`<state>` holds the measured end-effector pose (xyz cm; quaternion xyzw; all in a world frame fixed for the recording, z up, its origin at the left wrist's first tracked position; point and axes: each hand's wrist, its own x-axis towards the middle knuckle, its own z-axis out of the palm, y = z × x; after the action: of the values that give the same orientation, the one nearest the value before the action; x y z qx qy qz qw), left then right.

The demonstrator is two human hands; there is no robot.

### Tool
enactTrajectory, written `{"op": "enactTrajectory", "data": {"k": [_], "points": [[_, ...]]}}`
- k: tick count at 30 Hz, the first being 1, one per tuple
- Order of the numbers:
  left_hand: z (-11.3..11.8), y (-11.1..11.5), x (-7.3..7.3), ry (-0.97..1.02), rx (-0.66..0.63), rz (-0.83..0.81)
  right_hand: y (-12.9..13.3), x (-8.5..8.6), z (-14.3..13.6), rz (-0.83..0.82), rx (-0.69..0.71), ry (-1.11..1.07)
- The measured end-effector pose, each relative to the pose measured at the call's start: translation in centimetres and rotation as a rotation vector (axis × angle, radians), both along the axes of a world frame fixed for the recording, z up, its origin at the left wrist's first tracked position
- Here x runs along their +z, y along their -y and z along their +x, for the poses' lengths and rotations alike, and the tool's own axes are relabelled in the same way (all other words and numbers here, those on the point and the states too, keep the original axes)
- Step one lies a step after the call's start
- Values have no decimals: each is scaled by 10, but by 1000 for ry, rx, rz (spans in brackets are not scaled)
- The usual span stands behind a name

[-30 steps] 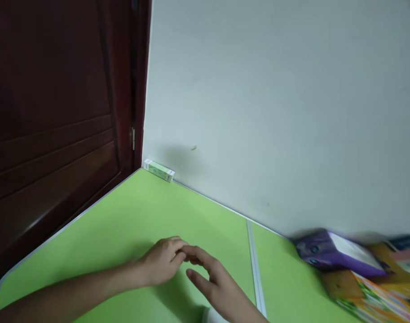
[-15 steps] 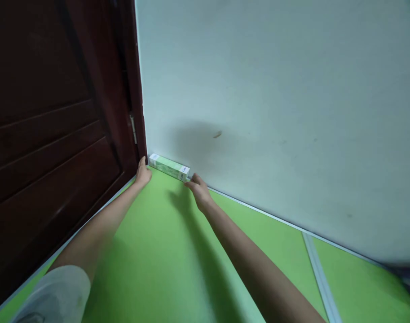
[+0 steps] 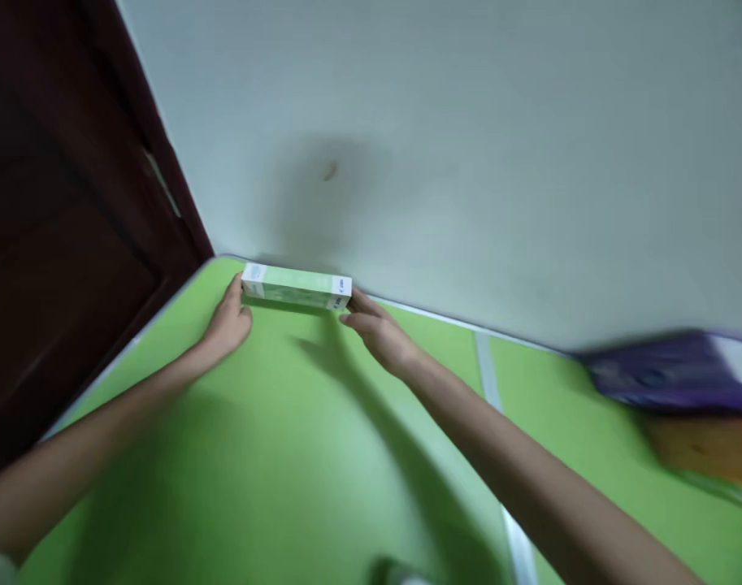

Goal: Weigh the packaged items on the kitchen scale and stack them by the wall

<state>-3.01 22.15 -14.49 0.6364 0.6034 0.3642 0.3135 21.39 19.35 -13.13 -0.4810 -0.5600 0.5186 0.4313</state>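
We noted a long green-and-white box (image 3: pixel 297 284) held lengthwise between the two hands, near the corner where the pale wall (image 3: pixel 498 146) met the dark door (image 3: pixel 54 227). The left hand (image 3: pixel 225 321) had its fingers against the box's left end, its thumb standing apart below. The right hand (image 3: pixel 383 331) was at the right end, fingers behind the corner and thumb low in front, the grip fairly narrow. Neither palm wrapped the box; we read the hold as pressure from both ends.

Progress, as far as we could judge: the grasp was made at both ends; letting go was not yet done. The box looked closed, and we saw no flap raised. A dark band ran under its front edge, so we took it to be slightly clear of the green tabletop (image 3: pixel 254 479), though we could not be certain.

Well off to the right, untouched, we recorded a purple packet (image 3: pixel 657 374) resting above an orange packet (image 3: pixel 700 447), both blurred. A pale strip (image 3: pixel 488 374) crossed the tabletop between them and the box.
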Motion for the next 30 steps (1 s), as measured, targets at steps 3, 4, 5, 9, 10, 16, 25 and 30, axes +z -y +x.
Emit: {"op": "enactTrajectory", "data": {"k": [3,4,5,9,10,16,25,30], "points": [[35,58,23,-42,-213,-109,63,26,50,-88,15,-27],[47,77,30,-37,-261,-136,85,33,64,-101,-7,0],[57,96,37,-34,-291,-164,110,40,76,-110,-37,35],[78,188,52,-14,-365,-210,218,57,111,-152,-145,138],[78,214,54,-7,-400,-216,246,58,116,-164,-152,143],[67,337,55,-7,-512,-445,378,41,125,-294,-112,-8],[57,319,45,-77,-339,-516,407,25,133,-333,-229,-33],[55,289,60,-229,-262,-478,399,19,143,-223,-339,31]]}}
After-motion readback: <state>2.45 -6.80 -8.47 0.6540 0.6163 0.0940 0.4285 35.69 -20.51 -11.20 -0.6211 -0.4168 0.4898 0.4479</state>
